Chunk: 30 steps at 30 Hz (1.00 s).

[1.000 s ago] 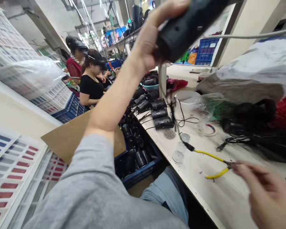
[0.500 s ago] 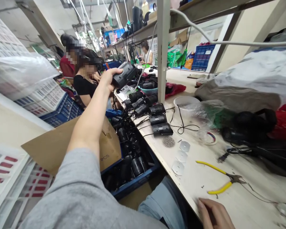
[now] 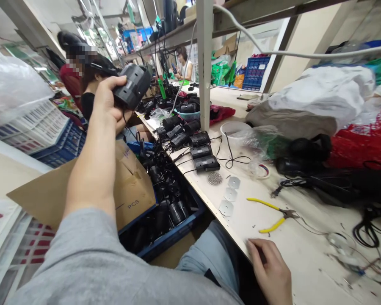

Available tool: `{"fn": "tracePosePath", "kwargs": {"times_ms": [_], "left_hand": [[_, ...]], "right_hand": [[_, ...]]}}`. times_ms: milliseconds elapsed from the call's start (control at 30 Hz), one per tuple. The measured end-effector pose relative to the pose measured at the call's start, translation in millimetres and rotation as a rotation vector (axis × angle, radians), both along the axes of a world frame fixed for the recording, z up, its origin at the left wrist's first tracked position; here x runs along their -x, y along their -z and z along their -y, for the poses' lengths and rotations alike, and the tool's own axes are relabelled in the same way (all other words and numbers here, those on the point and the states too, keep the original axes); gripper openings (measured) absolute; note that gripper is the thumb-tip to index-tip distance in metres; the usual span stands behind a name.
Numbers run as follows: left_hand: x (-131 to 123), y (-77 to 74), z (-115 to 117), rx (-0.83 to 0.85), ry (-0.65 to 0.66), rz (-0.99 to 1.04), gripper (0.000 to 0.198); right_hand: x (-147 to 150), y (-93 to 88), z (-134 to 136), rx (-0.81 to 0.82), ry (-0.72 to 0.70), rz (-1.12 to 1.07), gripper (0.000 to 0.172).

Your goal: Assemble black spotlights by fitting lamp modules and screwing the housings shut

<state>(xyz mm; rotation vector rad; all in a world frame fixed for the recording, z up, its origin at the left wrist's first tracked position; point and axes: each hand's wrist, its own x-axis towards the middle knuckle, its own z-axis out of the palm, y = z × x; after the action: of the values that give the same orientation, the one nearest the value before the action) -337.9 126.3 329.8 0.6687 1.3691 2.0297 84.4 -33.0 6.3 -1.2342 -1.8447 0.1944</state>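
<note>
Two hands on my feed: my left hand is raised, its fingers wrapped around a black plastic housing held up in front of me, over a blue crate of black units. My right hand sits at the desk edge, fingers loosely curled and holding nothing, just below yellow-handled pliers and three metal plates.

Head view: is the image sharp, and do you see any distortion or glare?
Head view: the black plastic case looks fairly sharp, the white shelf post leans from wide-angle distortion, and the ceiling lights give small glare far back.
</note>
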Motion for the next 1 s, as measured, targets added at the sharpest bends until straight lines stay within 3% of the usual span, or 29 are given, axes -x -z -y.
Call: {"fn": "tracePosePath", "kwargs": {"times_ms": [100,200,267,367,467,567,700,867,1000], "left_hand": [[-8,7.3,18,-0.028,0.159,-0.146,0.021],[-40,35.7,46,-0.029,0.236,-0.165,0.023],[-75,68.5,67,0.055,0.294,-0.092,0.028],[-142,132.1,95,0.224,0.445,0.021,0.039],[-210,194.3,117,0.321,0.655,0.047,0.052],[-261,235.9,134,0.364,0.691,-0.024,0.06],[-293,256.5,142,0.376,0.739,-0.266,0.07],[-309,254.6,143,0.419,1.018,-0.405,0.088],[-324,259.4,141,0.512,1.107,-0.421,0.096]], "right_hand": [[3,-0.5,3,0.046,0.006,-0.081,0.037],[1,-1.9,2,0.194,-0.014,-0.172,0.043],[0,-9.8,-2,0.338,-0.001,-0.275,0.049],[-1,-35.0,-10,0.581,0.026,-0.599,0.056],[-2,-64.2,-19,0.751,-0.102,-0.952,0.075],[-10,-80.4,-26,0.828,-0.099,-1.003,0.094],[-24,-78.5,-26,0.791,0.162,-0.876,0.095],[-46,-61.4,-22,0.692,0.41,-0.738,0.077],[-59,-49.1,-24,0.693,0.485,-0.643,0.067]]}}
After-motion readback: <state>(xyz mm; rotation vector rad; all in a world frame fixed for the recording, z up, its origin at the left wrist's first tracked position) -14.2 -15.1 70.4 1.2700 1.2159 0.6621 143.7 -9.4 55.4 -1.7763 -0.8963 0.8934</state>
